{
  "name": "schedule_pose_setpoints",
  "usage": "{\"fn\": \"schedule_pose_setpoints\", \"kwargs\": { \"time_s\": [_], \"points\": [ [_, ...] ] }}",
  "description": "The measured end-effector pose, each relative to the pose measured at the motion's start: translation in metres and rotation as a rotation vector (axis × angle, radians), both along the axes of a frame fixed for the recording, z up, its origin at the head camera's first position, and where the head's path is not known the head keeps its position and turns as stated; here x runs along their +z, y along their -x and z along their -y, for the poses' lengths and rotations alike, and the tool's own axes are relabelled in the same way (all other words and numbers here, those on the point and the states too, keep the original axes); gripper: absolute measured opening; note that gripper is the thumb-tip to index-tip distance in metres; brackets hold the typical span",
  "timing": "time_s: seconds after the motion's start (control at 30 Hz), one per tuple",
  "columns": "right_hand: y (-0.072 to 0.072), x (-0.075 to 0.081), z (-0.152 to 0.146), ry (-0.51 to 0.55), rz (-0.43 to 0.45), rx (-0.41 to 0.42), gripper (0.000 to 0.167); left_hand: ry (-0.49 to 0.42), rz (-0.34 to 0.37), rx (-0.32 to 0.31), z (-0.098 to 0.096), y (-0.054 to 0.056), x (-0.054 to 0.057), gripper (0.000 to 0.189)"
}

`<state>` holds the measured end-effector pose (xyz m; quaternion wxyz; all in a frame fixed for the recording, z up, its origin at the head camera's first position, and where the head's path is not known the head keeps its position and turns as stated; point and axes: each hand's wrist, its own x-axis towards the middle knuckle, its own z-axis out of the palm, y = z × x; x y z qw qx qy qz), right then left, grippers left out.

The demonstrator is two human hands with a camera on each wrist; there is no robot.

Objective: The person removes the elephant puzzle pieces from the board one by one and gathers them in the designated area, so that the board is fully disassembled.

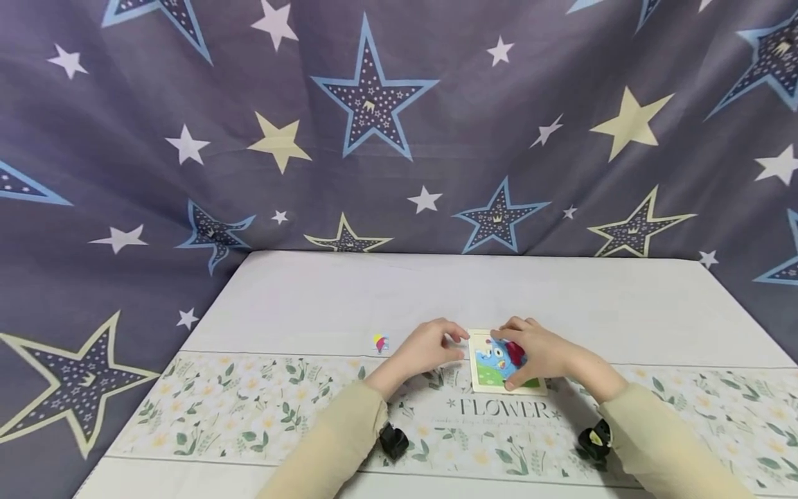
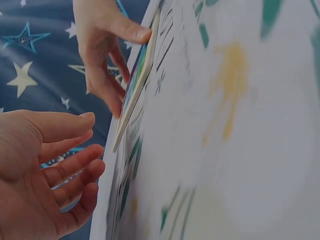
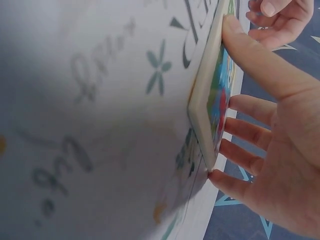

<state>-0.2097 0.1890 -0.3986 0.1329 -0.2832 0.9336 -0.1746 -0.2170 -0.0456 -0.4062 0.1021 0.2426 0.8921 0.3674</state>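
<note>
A flat picture board [image 1: 492, 359] lies on the bench [image 1: 349, 291], right of the middle. The cloth is printed with flowers and leaves, and just nearer than the board it carries the word "FLOWER" [image 1: 503, 407] in dark capitals between two small flower marks. A line of smaller script beneath is too faint to read from the head; the right wrist view shows handwriting-style letters larger, but sideways and blurred.

The board has a pale rim and a blue cartoon animal with red parts on green ground. The right hand [image 1: 539, 350] covers its right side, fingers spread apart, thumb resting toward the near edge. The right wrist view adds what the head view hides: the board's thick pale side edge, and the other fingertips reaching its face and far corner.

The left hand [image 1: 433, 344] is just left of the board, fingers loosely bent and apart, holding nothing. From the head its fingertips seem to meet the board's left edge; the left wrist view shows a narrow gap.

Farther left, beyond the left forearm, lies a small pink, yellow and blue piece [image 1: 381, 343], visible only from the head. A dark, star-patterned curtain [image 1: 399, 173] hangs behind.
</note>
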Motion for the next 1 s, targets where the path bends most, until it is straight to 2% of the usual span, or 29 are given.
{"fn": "schedule_pose_setpoints", "kwargs": {
  "time_s": [0.33, 0.47, 0.7, 1.0],
  "points": [
    [0.002, 0.004, -0.003, -0.006, -0.033, 0.033, 0.092, 0.002, 0.016, -0.075, -0.023, -0.005, 0.003, 0.034],
    [0.001, 0.003, -0.004, -0.01, -0.023, 0.037, 0.092, 0.039, 0.036, -0.091, -0.032, -0.008, 0.003, 0.037],
    [-0.001, -0.001, -0.003, -0.003, -0.006, 0.028, 0.093, 0.145, 0.005, -0.064, -0.039, -0.011, -0.003, 0.042],
    [0.0, 0.001, -0.003, -0.006, -0.009, 0.021, 0.093, 0.173, -0.008, -0.063, -0.041, -0.006, -0.008, 0.039]
  ]
}}
